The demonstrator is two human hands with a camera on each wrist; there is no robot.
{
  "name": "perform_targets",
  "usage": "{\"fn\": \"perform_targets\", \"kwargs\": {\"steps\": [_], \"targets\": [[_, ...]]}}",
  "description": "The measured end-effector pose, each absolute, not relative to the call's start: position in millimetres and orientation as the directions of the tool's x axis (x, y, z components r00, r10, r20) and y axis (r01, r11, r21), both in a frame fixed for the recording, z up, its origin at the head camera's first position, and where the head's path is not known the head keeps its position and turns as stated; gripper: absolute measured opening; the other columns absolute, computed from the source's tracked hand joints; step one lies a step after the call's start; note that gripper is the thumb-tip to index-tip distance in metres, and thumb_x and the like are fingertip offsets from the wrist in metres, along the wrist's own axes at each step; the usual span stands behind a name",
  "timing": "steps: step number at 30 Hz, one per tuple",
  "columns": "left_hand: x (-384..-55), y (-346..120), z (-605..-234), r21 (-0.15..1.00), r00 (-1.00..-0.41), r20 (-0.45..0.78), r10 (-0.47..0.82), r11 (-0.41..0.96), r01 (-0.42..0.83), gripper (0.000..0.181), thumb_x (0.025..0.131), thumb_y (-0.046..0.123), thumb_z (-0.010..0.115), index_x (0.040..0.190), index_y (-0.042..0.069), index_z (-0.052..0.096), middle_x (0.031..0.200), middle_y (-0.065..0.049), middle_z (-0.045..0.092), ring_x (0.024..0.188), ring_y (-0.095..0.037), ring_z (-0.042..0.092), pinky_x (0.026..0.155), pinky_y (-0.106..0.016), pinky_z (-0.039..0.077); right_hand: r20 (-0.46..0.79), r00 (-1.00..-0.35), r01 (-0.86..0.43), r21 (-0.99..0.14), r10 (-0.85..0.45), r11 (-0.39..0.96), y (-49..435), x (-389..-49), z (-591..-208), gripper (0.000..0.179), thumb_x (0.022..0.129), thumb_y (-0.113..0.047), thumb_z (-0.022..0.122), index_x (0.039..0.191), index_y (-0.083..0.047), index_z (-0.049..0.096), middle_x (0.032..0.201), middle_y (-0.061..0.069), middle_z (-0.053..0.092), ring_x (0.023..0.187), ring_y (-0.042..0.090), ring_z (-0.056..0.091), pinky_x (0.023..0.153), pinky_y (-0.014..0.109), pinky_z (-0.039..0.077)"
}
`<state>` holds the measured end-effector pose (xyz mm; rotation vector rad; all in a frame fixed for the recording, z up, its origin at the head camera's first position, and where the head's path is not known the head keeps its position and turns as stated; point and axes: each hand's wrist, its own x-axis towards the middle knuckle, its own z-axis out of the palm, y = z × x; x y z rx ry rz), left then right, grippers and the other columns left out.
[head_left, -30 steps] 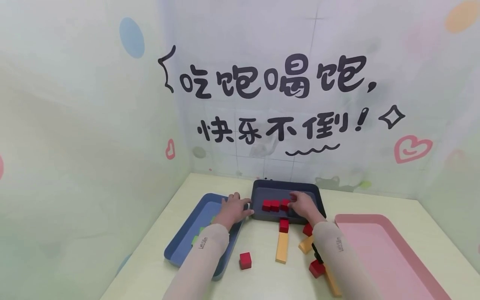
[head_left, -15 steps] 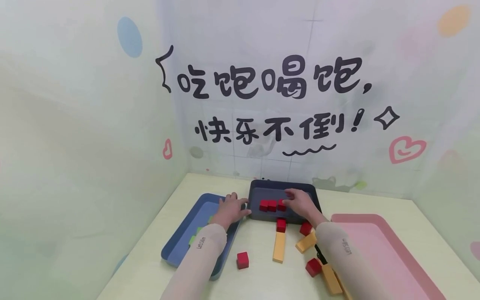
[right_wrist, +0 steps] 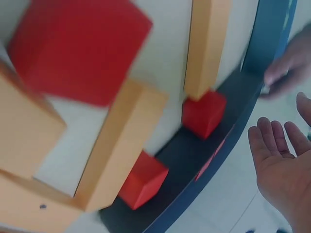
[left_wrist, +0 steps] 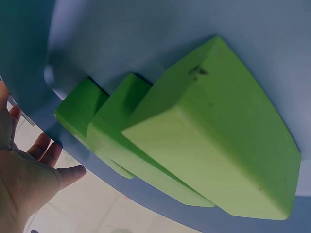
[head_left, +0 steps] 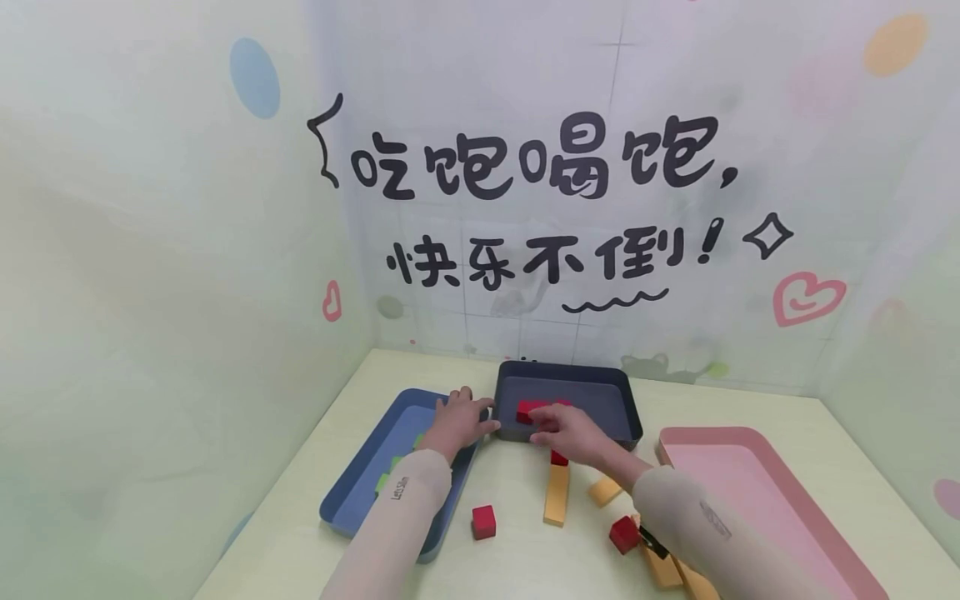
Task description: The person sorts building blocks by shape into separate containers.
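Observation:
My left hand (head_left: 459, 421) is spread over the right rim of the blue tray (head_left: 401, 421), fingertips close to the left edge of the dark tray (head_left: 600, 396). It holds nothing. Green blocks (left_wrist: 218, 141) lie in a row inside the blue tray, large in the left wrist view. Above the front rim of the dark tray, my right hand (head_left: 570, 429) reaches leftward with relaxed fingers and nothing in them. Red cubes (head_left: 525, 410) sit in a row in that tray just past its fingertips, partly hidden by the hand.
Another red cube (head_left: 558, 457) stands against a long yellow block (head_left: 557, 496) in front of the dark tray. A red cube (head_left: 483, 521) lies left of it, and a further one (head_left: 624, 533) near yellow blocks (head_left: 662, 571) under the right forearm. A pink tray (head_left: 720, 467) stands right.
My right hand has come off the rightmost red cube in the dark tray and moved left and nearer, to the tray's front rim. The left hand has stayed in place.

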<state>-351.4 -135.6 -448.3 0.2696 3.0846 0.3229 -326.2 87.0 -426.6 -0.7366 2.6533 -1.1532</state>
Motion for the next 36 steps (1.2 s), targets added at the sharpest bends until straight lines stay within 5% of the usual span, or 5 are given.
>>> {"fn": "perform_targets", "kwargs": {"steps": [17, 36], "targets": [[-353.4, -136.0, -448.7, 0.193, -0.985, -0.001, 0.170, 0.967, 0.167, 0.048, 0.083, 0.052, 0.056, 0.126, 0.031, 0.053, 0.122, -0.013, 0.041, 0.117, -0.033, 0.035, 0.097, -0.061, 0.020, -0.063, -0.723, -0.362, -0.814, -0.688, 0.455, 59.2, -284.1, -438.6, 0.045, 0.079, -0.026, 0.071, 0.119, -0.011, 0.059, 0.112, 0.006, 0.060, 0.100, 0.022, 0.057, 0.080, 0.030, 0.048], [-353.4, -135.8, -451.2, 0.190, -0.984, -0.009, 0.177, 0.967, 0.172, 0.049, 0.084, 0.053, 0.054, 0.127, 0.031, 0.051, 0.126, -0.013, 0.039, 0.121, -0.033, 0.032, 0.098, -0.061, 0.018, -0.044, -0.597, -0.538, -0.720, -0.801, 0.440, 40.8, -265.9, -460.0, 0.047, 0.074, -0.022, 0.075, 0.117, -0.009, 0.060, 0.103, -0.010, 0.058, 0.094, 0.004, 0.055, 0.082, 0.025, 0.045]]}}
